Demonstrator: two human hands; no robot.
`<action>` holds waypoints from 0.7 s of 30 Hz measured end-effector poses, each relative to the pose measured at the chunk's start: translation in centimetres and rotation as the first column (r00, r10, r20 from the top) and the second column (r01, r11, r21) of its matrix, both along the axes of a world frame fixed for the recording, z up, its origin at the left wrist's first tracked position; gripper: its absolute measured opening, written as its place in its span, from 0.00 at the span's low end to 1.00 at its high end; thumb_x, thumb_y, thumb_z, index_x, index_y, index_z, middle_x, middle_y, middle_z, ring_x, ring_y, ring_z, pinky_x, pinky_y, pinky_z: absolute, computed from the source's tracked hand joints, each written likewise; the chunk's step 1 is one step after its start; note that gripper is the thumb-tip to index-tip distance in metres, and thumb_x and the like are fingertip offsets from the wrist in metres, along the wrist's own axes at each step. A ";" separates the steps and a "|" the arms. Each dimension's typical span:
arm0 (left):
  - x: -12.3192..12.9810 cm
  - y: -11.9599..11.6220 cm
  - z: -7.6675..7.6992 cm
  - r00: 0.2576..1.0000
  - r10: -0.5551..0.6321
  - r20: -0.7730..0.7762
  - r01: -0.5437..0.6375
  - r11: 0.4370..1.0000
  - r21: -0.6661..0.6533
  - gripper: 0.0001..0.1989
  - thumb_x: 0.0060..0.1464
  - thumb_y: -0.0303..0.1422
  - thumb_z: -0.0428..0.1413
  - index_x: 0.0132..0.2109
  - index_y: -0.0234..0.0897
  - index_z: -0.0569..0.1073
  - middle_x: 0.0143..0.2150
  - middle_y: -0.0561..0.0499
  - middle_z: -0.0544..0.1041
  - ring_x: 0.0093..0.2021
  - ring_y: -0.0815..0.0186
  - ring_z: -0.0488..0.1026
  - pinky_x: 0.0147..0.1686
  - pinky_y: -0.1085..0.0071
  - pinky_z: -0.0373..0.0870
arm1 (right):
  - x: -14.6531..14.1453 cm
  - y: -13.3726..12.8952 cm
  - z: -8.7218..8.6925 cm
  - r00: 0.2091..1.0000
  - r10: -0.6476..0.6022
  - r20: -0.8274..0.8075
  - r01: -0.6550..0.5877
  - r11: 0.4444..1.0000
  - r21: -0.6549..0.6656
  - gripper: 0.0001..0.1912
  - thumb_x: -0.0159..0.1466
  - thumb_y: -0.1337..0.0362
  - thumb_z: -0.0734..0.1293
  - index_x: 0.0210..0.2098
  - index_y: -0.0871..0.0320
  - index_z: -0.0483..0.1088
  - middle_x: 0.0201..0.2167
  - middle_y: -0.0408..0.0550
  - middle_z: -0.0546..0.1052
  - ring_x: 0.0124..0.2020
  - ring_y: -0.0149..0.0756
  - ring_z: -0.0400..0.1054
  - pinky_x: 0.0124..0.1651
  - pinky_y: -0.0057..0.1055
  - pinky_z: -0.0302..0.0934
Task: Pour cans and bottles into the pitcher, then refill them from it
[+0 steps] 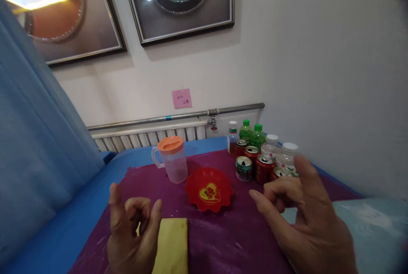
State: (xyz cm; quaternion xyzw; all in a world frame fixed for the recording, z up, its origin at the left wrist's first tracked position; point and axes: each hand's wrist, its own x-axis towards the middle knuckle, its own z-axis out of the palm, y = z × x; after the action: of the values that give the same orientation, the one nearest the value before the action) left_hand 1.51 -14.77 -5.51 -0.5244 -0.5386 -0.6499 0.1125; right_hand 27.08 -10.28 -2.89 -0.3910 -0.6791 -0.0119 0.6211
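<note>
My left hand (134, 231) is raised above a folded yellow cloth (174, 244), index finger up, the other fingers curled and the thumb apart, with nothing held. On the right, my right hand (306, 218) is also in the air with thumb and index finger spread, and it holds nothing. Between and beyond the hands lies a red scalloped plate (194, 189) with a yellow heart print. Just left of it stands a clear plastic pitcher (176, 167) with an orange lid. Nearest to my right hand are several opened drink cans, among them a green can (244, 169) and a red can (264, 167).
A purple cloth (210, 240) covers much of the blue table (130, 157). Behind the cans stand green-capped bottles (246, 130) and white-capped bottles (288, 155). A blue curtain (28, 146) hangs left. A radiator (149, 134) and pipe (188, 115) run along the wall.
</note>
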 end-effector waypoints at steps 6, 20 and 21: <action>-0.8 2.8 -1.2 0.988 -0.046 0.149 0.060 0.994 -0.092 0.45 0.54 0.35 0.59 0.71 0.47 0.43 0.25 0.60 0.66 0.23 0.73 0.64 0.24 0.78 0.64 | -0.6 3.1 -1.1 0.996 -0.052 0.069 0.061 0.989 -0.134 0.38 0.67 0.58 0.62 0.71 0.52 0.41 0.23 0.37 0.70 0.21 0.32 0.65 0.32 0.30 0.66; -9.9 21.2 -3.3 0.677 0.177 0.715 0.071 0.951 -0.302 0.21 0.58 0.37 0.56 0.58 0.37 0.67 0.58 0.43 0.69 0.54 0.54 0.70 0.51 0.50 0.70 | -0.8 6.4 -3.9 0.955 0.060 0.290 -0.047 0.998 -0.053 0.26 0.65 0.59 0.64 0.62 0.48 0.61 0.29 0.42 0.77 0.26 0.35 0.74 0.28 0.27 0.70; -9.8 21.8 -4.6 0.665 0.152 0.731 0.104 0.951 -0.292 0.21 0.59 0.38 0.56 0.57 0.36 0.68 0.58 0.43 0.69 0.53 0.55 0.70 0.50 0.51 0.71 | -0.6 6.7 -4.2 0.949 0.067 0.308 -0.061 0.998 -0.031 0.25 0.65 0.59 0.64 0.61 0.48 0.63 0.29 0.43 0.77 0.26 0.35 0.74 0.29 0.28 0.70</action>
State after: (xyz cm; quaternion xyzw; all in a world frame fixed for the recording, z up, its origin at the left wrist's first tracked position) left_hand -8.32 6.99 -10.08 -0.2161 -0.6388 -0.7129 -0.1923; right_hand 26.46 -3.57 -7.13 -0.3687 -0.7803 -0.0455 0.5030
